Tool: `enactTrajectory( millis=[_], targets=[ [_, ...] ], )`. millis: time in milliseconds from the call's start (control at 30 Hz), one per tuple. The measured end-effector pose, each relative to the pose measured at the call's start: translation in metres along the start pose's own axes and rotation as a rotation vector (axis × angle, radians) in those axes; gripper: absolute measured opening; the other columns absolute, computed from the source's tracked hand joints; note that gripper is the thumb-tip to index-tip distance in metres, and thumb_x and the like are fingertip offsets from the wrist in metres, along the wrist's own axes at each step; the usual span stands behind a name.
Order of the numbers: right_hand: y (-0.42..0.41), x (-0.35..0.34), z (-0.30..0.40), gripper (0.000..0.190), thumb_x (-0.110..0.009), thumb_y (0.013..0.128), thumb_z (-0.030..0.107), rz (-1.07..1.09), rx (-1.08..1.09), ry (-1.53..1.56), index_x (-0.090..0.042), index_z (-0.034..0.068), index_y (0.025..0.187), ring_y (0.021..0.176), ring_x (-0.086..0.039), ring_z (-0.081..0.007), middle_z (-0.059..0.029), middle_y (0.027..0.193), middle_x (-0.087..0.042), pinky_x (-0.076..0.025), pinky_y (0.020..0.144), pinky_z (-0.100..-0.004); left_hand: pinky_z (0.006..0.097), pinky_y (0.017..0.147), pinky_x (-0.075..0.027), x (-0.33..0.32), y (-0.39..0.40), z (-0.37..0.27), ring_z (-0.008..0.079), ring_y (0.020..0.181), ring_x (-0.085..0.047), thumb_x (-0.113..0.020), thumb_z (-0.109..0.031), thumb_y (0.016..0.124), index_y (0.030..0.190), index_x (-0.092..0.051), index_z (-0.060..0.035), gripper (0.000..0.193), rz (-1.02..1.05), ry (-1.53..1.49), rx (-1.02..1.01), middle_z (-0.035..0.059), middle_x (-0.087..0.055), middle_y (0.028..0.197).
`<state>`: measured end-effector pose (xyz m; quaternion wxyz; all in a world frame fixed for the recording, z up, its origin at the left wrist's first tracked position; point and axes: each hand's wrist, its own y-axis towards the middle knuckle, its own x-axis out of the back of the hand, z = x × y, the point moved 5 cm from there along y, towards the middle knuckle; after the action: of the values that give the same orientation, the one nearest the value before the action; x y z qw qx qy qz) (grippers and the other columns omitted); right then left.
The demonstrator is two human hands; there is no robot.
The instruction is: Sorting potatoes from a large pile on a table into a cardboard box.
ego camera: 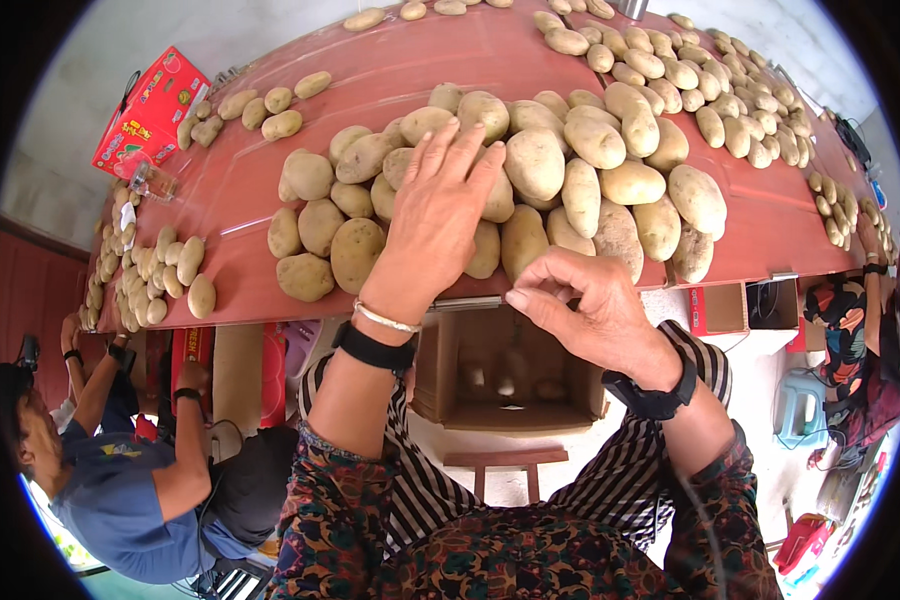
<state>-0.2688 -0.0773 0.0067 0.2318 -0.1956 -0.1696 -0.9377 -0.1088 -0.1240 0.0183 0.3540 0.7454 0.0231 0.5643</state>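
Observation:
A pile of potatoes (534,163) lies near the front edge of a red table (390,64). My left hand (436,206) lies palm down over the pile's left half, fingers slightly spread across several potatoes, gripping none. At the table's front edge, my right hand (589,304) hovers with fingers loosely curled and thumb near the index finger; nothing shows in it. Below the edge, between my knees, an open cardboard box (435,375) has a few blurred, potato-like shapes in its dark inside.
More potatoes (664,67) cover the table's far right, with smaller groups (154,274) at left. A red apple carton (146,112) and a glass cup (154,182) are at the far left. One person (127,480) sits at left; another's arm (872,292) shows at right, above a blue stool (801,405).

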Motion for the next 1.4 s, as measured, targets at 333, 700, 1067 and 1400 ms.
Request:
enactTrajectory(
  millis=[333,700,1067,1400],
  targets=[
    [0.003,0.015,-0.030,0.029,-0.060,0.103,0.033,-0.180,-0.456,0.706,-0.064,0.004,0.105,0.072,-0.072,-0.0140,-0.0055,0.085,-0.072,-0.047,0.058,-0.0212,0.0470,0.098,-0.050,0.023,0.006,0.015,0.0363,0.109,-0.059,-0.072,0.001,0.064,0.115,-0.066,-0.0041,0.052,-0.138,-0.045,0.054,0.0118,-0.060,0.116],
    [0.005,0.006,-0.027,0.053,-0.061,0.099,0.040,-0.021,-0.384,1.196,-0.054,-0.001,0.131,0.106,-0.069,-0.0252,-0.0169,0.117,-0.066,-0.060,0.073,-0.0316,0.0426,0.084,-0.055,0.030,-0.018,-0.044,0.0318,0.101,-0.066,-0.081,-0.017,0.076,0.104,-0.069,-0.0034,0.034,-0.244,-0.474,-0.272,0.0127,-0.065,0.106],
    [-0.004,0.014,-0.012,0.038,-0.073,0.089,0.029,0.250,-0.377,0.622,-0.063,-0.001,0.111,0.066,-0.065,-0.0128,-0.0087,0.091,-0.068,-0.049,0.052,-0.0240,0.0431,0.117,-0.036,0.009,-0.024,0.043,0.0376,0.131,-0.047,-0.062,0.004,0.072,0.133,-0.061,-0.0091,0.062,0.077,0.195,0.080,0.0183,-0.053,0.136],
    [-0.002,0.029,-0.017,0.040,-0.062,0.101,0.042,0.038,-0.404,0.538,-0.067,0.003,0.105,0.061,-0.066,-0.0110,-0.0061,0.084,-0.070,-0.043,0.049,-0.0201,0.0447,0.088,-0.053,0.014,-0.018,0.041,0.0355,0.105,-0.062,-0.074,-0.007,0.070,0.117,-0.066,-0.0050,0.047,0.074,-0.003,0.425,0.0136,-0.061,0.115]
  ],
)
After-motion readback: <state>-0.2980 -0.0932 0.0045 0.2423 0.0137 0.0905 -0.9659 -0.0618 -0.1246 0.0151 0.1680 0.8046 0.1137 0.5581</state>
